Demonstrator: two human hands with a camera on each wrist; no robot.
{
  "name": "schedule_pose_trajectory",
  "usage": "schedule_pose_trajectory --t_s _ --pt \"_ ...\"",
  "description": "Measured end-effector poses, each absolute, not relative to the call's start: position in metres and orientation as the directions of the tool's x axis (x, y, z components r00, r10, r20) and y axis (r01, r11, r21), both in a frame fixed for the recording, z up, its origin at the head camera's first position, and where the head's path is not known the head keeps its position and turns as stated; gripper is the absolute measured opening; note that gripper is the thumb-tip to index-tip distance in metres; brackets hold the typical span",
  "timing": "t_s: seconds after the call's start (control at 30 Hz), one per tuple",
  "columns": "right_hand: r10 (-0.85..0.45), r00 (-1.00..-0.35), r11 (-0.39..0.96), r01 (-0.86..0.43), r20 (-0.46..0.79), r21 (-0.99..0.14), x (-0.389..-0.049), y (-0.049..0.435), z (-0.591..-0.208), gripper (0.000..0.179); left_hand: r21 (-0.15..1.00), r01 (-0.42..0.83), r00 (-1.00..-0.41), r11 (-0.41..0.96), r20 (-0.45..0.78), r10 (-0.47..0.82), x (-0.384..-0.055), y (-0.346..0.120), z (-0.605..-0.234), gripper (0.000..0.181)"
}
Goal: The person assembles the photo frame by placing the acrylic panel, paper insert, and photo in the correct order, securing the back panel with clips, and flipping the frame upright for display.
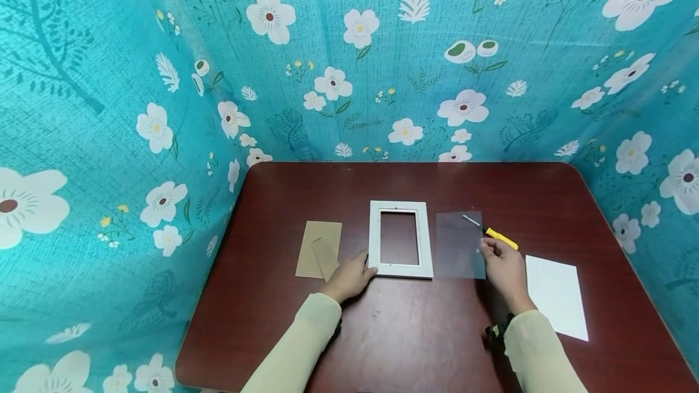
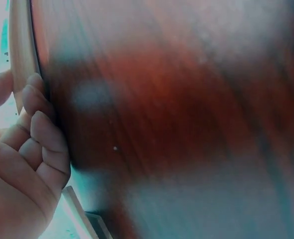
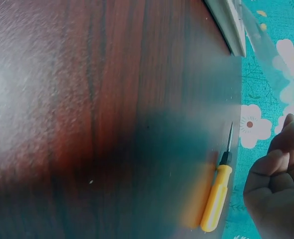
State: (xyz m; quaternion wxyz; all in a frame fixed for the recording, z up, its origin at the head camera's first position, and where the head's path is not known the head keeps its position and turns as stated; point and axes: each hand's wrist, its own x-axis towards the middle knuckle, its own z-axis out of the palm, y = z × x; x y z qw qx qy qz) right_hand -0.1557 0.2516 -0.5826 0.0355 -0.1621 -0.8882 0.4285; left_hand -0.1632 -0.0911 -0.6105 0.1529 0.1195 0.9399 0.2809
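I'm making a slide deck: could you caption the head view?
Left hand grips a white frame while the right hand pinches a clear sheet near a yellow screwdriver.

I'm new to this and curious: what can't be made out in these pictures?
Head view: lower right corner of the brown board, hidden by the left hand.
Head view: lower left corner of the white paper, behind the right sleeve.
Left wrist view: part of the white frame, cut off by the top edge.
Right wrist view: tip shape of the screwdriver, too small.

White rectangular frame (image 1: 374, 236) beside raised clear sheet (image 1: 459, 250)
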Motion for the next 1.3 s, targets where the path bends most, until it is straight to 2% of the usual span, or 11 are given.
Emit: schedule_pose_trajectory --t_s 0.63,1.13,1.3 --pt "0.313 -0.945 0.546 0.256 -0.089 -0.798 -0.167 0.236 -0.586 0.037 0.544 0.148 -0.93 0.826 -0.208 0.304 -0.164 -0.092 -0.61 0.059" --pt "0.297 -0.942 0.387 0.269 -0.157 -0.882 -0.173 0.226 -0.594 0.033 0.566 0.175 -0.934 0.806 -0.164 0.317 -0.162 -0.097 -0.614 0.058" --pt "0.306 -0.939 0.373 0.271 -0.158 -0.887 -0.18 0.221 -0.594 0.03 0.576 0.17 -0.939 0.799 -0.152 0.31 -0.163 -0.096 -0.616 0.059"
